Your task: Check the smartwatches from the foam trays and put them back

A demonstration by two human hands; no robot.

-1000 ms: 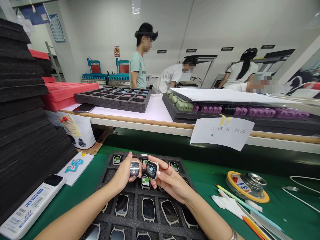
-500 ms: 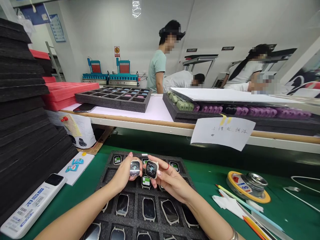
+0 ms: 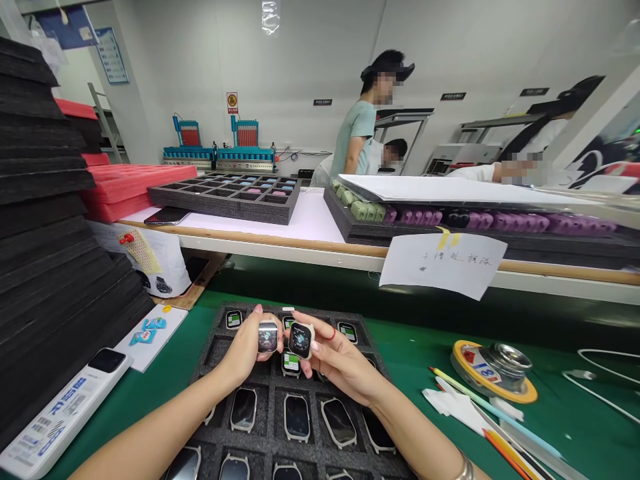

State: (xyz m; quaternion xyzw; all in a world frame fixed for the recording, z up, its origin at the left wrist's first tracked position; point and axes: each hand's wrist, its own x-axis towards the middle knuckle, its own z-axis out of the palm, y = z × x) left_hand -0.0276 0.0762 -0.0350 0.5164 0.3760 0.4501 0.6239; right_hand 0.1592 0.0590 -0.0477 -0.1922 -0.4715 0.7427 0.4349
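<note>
My left hand is closed around a smartwatch case whose screen is lit. Close beside it, my right hand grips a second smartwatch case between thumb and fingers, its dark face also lit. Neither watch has a strap. Both are held just above a black foam tray with square pockets. Strapless watches lie face up in it, among them one with a green and white screen and one with a dark screen. My hands and forearms hide part of the tray.
Black foam sheets are stacked at left, near a white power bank. Right of the tray lie a tape roll with a metal tin and pens. Foam trays stand on the shelf ahead; a person is behind it.
Both hands keep hold of the two watches in nearly the same place. Behind the shelf, the person in the light green shirt has moved right; the person at far right has shifted right too.
</note>
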